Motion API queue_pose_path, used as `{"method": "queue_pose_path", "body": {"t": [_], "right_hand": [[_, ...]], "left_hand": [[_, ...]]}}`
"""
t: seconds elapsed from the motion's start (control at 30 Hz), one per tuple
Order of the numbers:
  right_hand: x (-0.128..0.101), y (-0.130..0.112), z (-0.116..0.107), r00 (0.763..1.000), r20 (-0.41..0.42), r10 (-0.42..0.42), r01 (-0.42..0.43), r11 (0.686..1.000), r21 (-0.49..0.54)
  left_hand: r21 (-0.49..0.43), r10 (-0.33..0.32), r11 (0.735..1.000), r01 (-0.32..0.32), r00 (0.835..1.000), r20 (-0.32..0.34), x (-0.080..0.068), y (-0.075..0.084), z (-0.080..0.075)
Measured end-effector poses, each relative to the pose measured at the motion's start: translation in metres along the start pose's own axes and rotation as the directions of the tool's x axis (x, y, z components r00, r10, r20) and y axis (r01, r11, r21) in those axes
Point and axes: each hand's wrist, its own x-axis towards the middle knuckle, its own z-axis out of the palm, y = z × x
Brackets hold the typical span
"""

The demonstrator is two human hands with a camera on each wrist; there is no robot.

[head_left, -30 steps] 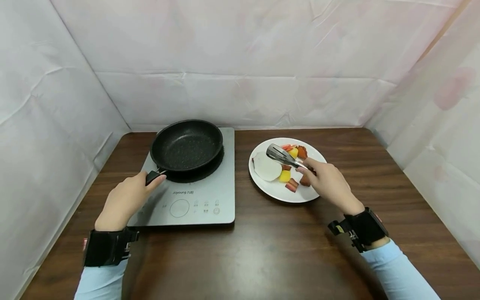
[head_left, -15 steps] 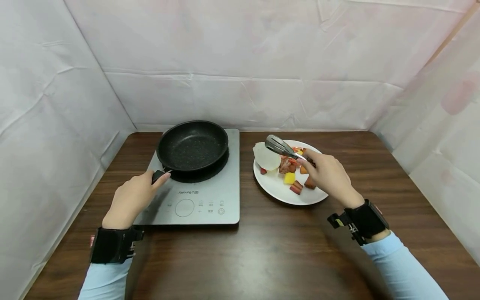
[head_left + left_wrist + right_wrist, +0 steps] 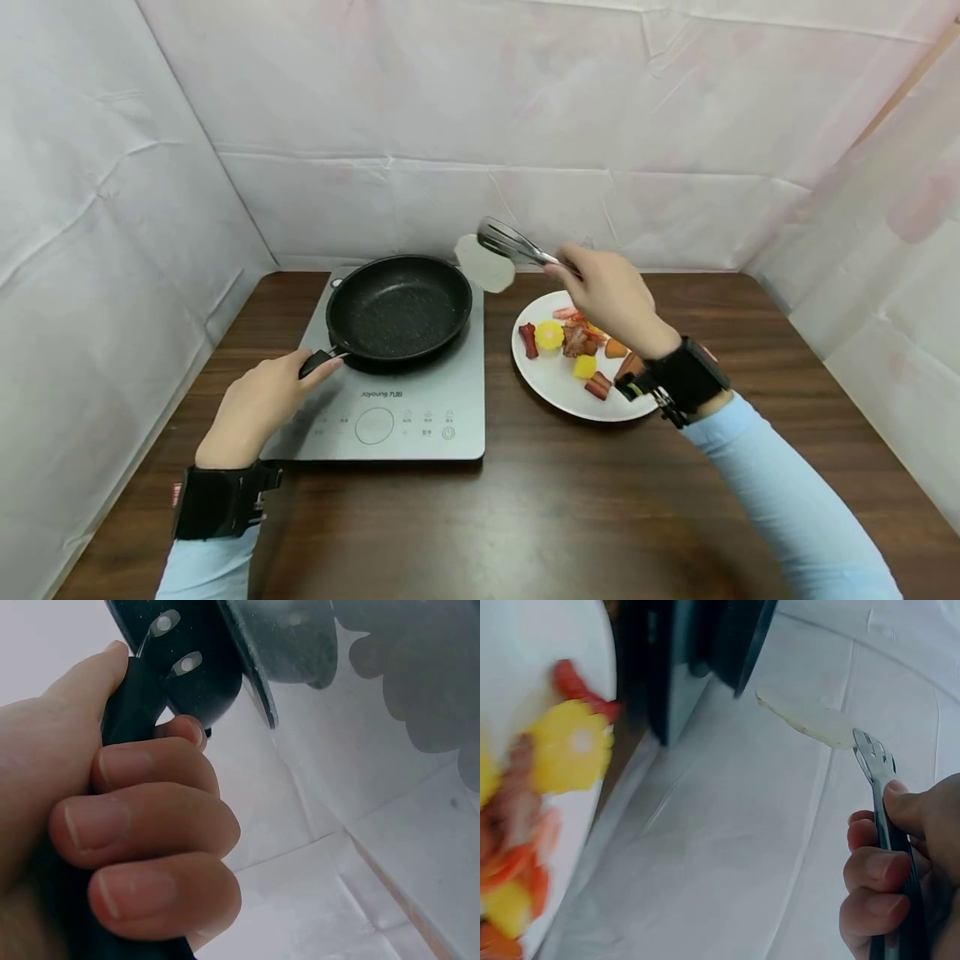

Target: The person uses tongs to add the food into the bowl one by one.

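Above pan (image 3: pixel 398 307) rim: tongs (image 3: pixel 517 245) w/ white slice (image 3: pixel 485 263), right hand (image 3: pixel 611 298).

Metal tongs (image 3: pixel 517 243) pinch a pale round slice (image 3: pixel 485 263) above the black pan's (image 3: pixel 397 308) rim.

My right hand (image 3: pixel 900 885) grips the tongs (image 3: pixel 881 795), which pinch a pale slice (image 3: pixel 806 718) beside the blurred plate (image 3: pixel 525 712) of food.

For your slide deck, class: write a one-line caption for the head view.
Right hand lifts a white slice with tongs beside the frying pan; left hand grips its handle.
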Motion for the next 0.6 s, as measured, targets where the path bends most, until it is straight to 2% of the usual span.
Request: {"method": "queue_pose_path", "body": {"t": [0.2,0.37,0.6], "right_hand": [[0.04,-0.032,0.021,0.995,0.042,-0.09,0.091,0.995,-0.041],[0.061,-0.054,0.046,0.985,0.088,-0.147,0.154,0.984,-0.086],[0.072,-0.079,0.075,0.958,0.098,-0.27,0.286,0.932,-0.221]], "left_hand": [[0.0,0.0,1.0,0.0,1.0,-0.013,-0.002,0.002,0.003],[0.002,0.002,1.0,-0.002,0.998,-0.056,-0.004,0.005,0.005],[0.02,0.008,1.0,-0.006,0.995,-0.101,-0.007,0.008,0.007]]}}
